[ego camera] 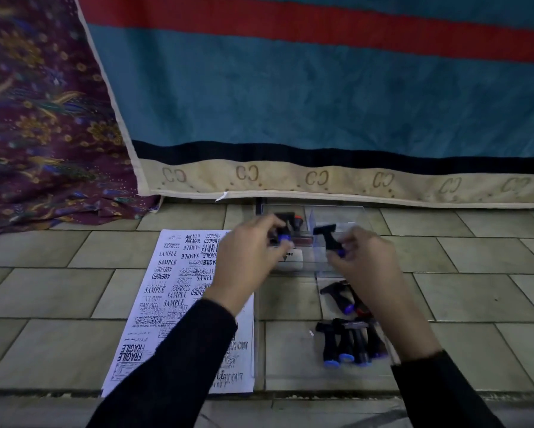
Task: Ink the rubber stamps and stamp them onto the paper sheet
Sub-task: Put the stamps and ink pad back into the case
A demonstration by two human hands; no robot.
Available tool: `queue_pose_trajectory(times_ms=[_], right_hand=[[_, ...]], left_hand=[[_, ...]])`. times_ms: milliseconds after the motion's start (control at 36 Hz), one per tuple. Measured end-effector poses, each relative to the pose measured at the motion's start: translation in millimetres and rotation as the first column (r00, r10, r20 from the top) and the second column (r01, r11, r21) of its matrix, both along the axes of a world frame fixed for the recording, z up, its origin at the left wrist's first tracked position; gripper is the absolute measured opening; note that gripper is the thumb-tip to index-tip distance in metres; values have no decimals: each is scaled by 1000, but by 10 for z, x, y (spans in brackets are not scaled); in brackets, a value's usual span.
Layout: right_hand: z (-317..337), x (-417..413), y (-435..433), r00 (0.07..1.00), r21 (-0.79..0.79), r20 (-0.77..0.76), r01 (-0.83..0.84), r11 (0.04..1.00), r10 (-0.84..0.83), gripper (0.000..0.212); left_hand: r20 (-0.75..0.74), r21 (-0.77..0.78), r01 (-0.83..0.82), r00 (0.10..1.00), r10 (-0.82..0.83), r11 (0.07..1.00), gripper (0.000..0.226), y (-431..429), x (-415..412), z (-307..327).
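A white paper sheet [166, 291] covered with black stamp prints lies on the tiled floor at the left. My left hand [247, 251] is shut on a black rubber stamp with a blue end [281, 234], held above the far end of a clear plastic tray [290, 375]. My right hand [364, 261] grips another black stamp [327, 239] by its handle, base pointing up and left. Several more black stamps with blue caps [349, 341] lie in the tray's near compartment, two more [339, 293] in the middle one. A white ink pad case [293, 261] sits under my left hand, partly hidden.
A teal, red and beige blanket [321, 103] hangs just behind the tray. Purple patterned cloth [43, 118] lies at the back left. An orange-topped stamp [298, 222] stands at the tray's far end. Bare floor tiles [475, 273] stretch to the right.
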State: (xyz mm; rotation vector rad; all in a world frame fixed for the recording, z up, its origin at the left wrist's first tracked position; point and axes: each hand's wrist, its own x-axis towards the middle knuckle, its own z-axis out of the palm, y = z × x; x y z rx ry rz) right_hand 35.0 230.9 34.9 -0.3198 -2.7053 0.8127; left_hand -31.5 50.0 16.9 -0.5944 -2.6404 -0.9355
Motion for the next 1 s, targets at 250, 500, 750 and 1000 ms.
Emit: queue_pose_trajectory(times_ms=[250, 500, 750, 1000], right_hand=[[-297, -985, -126, 994, -141, 109, 46, 989, -31, 18], [-463, -1247, -148, 989, -90, 128, 79, 993, -67, 16], [-558, -1236, -128, 992, -42, 90, 93, 995, -89, 25], [-521, -1284, -119, 982, 12, 158, 99, 995, -100, 20]], left_hand=[[126, -142, -165, 975, 183, 976, 26, 357, -729, -150], [211, -186, -214, 944, 252, 959, 25, 482, -862, -339], [283, -239, -194, 924, 259, 952, 31, 537, -933, -253], [335, -195, -176, 913, 235, 965, 23, 514, -954, -250]])
